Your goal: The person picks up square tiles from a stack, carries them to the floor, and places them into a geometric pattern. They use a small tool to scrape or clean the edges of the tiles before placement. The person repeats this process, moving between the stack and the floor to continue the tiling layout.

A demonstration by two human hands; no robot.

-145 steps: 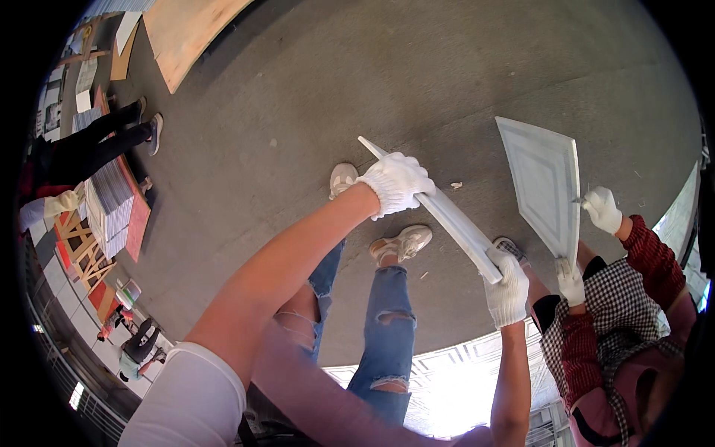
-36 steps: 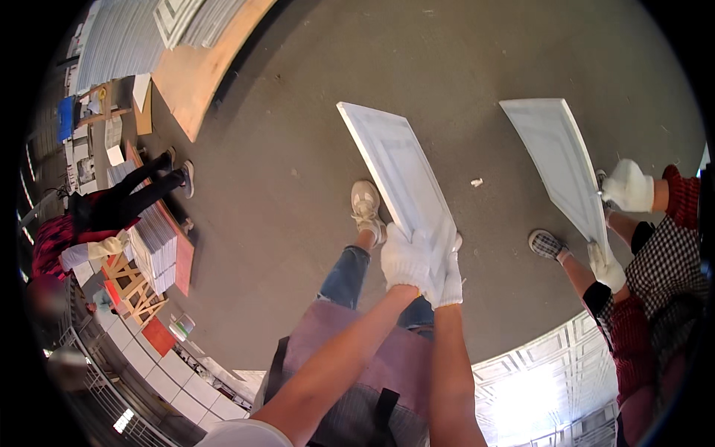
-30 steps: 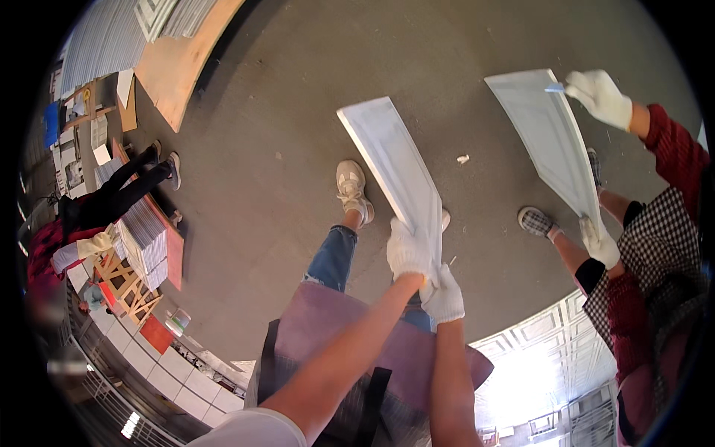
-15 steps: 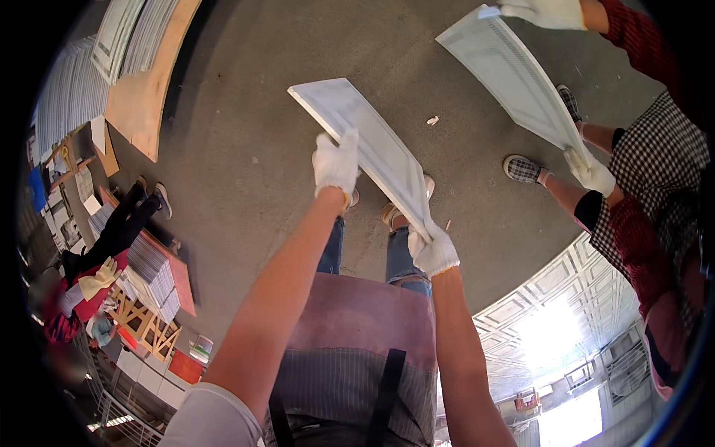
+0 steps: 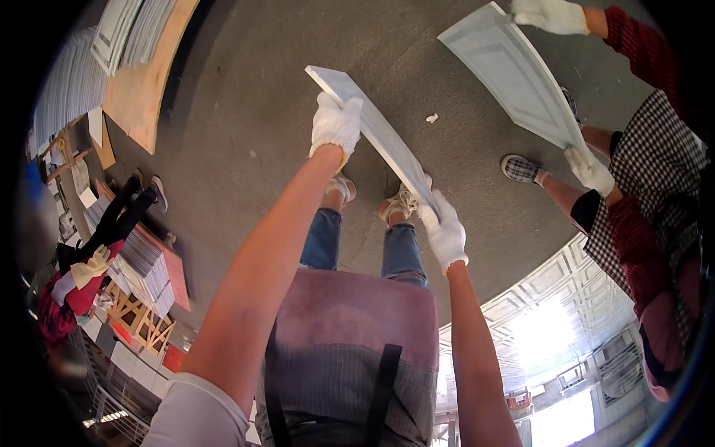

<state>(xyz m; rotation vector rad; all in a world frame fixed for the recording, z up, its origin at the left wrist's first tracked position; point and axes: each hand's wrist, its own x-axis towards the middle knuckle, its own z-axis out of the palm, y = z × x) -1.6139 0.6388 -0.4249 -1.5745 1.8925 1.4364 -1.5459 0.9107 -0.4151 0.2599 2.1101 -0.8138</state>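
Note:
Between my two gloved hands I hold a flat white panel (image 5: 387,141) with a raised frame pattern, tilted so its narrow edge shows. My left hand (image 5: 337,123), in a white knit glove, grips its upper left edge with the fingers closed. The lower right end sits in my right hand (image 5: 445,232), also in a white glove and closed around that corner. To the right, a co-worker in white gloves and red sleeves holds a similar white panel (image 5: 510,78) by its two ends.
Stacked panels (image 5: 71,89) stand on a wooden board (image 5: 138,100) at the upper left. Another person (image 5: 93,253) with pale gloves is beside a lower panel stack (image 5: 141,268). Patterned panels (image 5: 544,320) lie at lower right. A small white scrap (image 5: 432,118) rests on the concrete floor.
My panel has tilted to a more edge-on angle, and its far end has shifted slightly right and up. Both my hands have moved up a little. The co-worker's upper hand has moved slightly right.

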